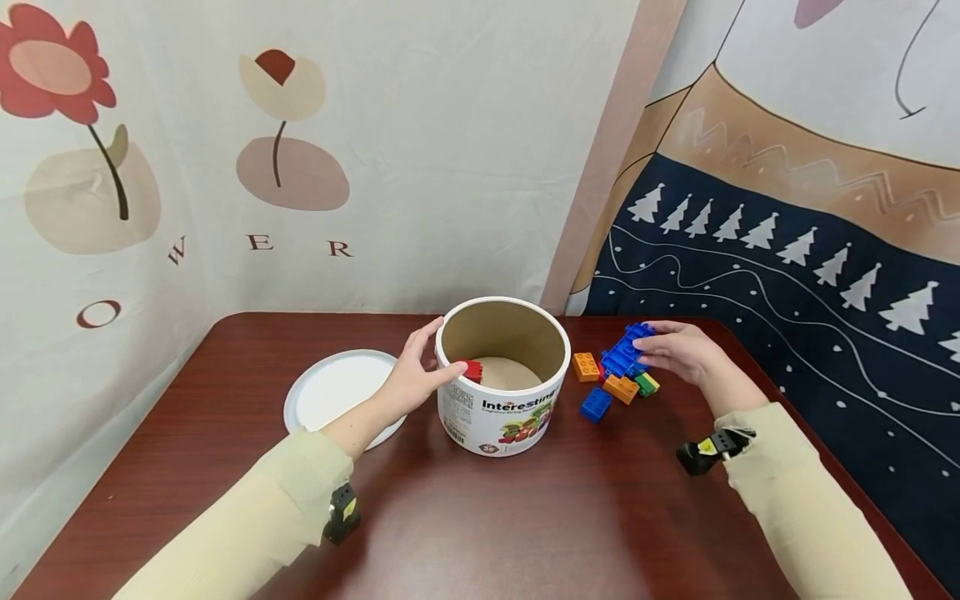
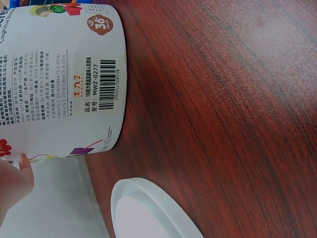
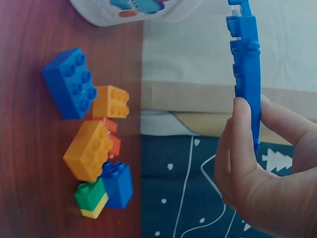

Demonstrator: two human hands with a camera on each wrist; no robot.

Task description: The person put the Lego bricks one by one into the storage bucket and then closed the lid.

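Observation:
A white round bucket (image 1: 468, 417) with a printed label stands uncovered on the table. My left hand (image 1: 408, 375) holds its left side at the rim, thumb toward the front and fingers farther back. Inside the bucket, by the left wall, shows a red block (image 1: 473, 372). My right hand (image 1: 678, 354) pinches a flat blue studded toy-block base (image 3: 250, 74) between thumb and fingers, above a small group of blocks. Among them are an orange block (image 3: 88, 151), a blue block (image 3: 72, 84) and a green block (image 3: 90, 195). The held base partly covers the group in the head view.
A white round lid (image 1: 341, 387) lies on the dark red-brown table (image 1: 480, 517), left of the bucket. Behind the table hang a pale printed cloth (image 1: 450, 167) and a dark blue cloth with white trees (image 1: 750, 283) at the right.

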